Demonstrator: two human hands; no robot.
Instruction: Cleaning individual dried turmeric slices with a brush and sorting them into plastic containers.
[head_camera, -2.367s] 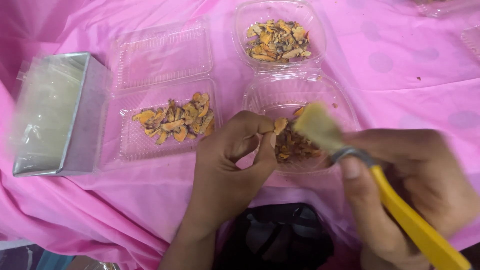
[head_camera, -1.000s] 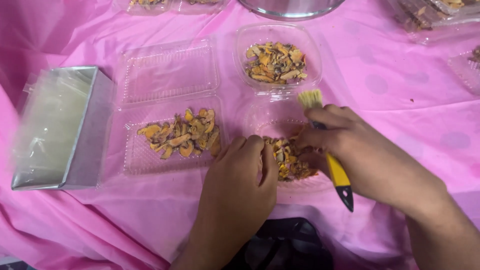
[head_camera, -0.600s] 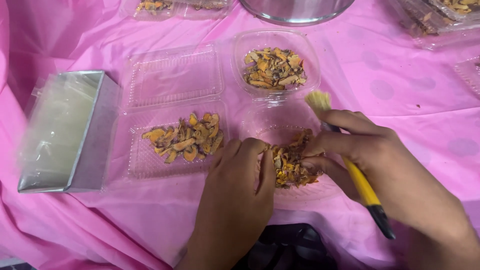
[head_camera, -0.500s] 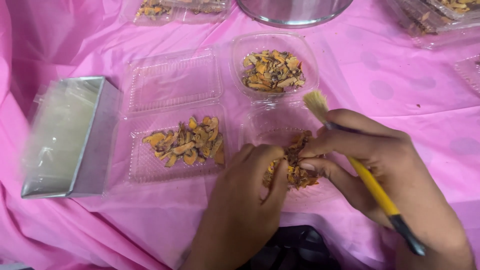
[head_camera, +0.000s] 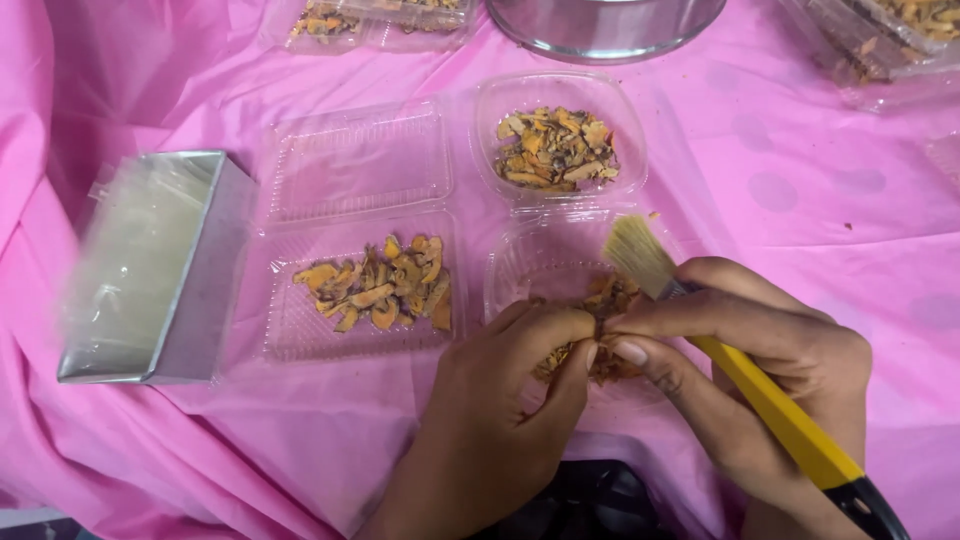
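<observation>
Pinching at dried orange-brown pieces (head_camera: 610, 300) with both hands, low centre of view. Left hand (head_camera: 500, 410) has fingers curled in, tips closed on a small clump of the pieces. Right hand (head_camera: 750, 370) is clenched round a brush (head_camera: 760, 395) with a yellow handle, dark butt end near right, pale bristles pointing far-left; its thumb and forefinger also meet the left fingertips over the pieces. The pieces lie in a clear plastic tray (head_camera: 545, 255), mostly hidden by the two hands and the bristles.

Left of it, a rectangular clear tray (head_camera: 290, 330) with a loose scatter of orange slices (head_camera: 380, 285), its hinged lid (head_camera: 360, 160) lying open on the far side. Far of the hands, a rounded clear tray (head_camera: 490, 120) filled with more dried pieces (head_camera: 555, 150), just beside the hidden tray. Far left, a metal box (head_camera: 205, 290) holding a stack of clear film or bags, blurred. Rim of a steel bowl (head_camera: 600, 35) at the far edge, more filled clear packs far left (head_camera: 370, 20) and far right (head_camera: 880, 40). All sits on a table under a pink cloth (head_camera: 820, 190). Dark object (head_camera: 580, 500) at the near edge, between the wrists; cannot tell what it is.
</observation>
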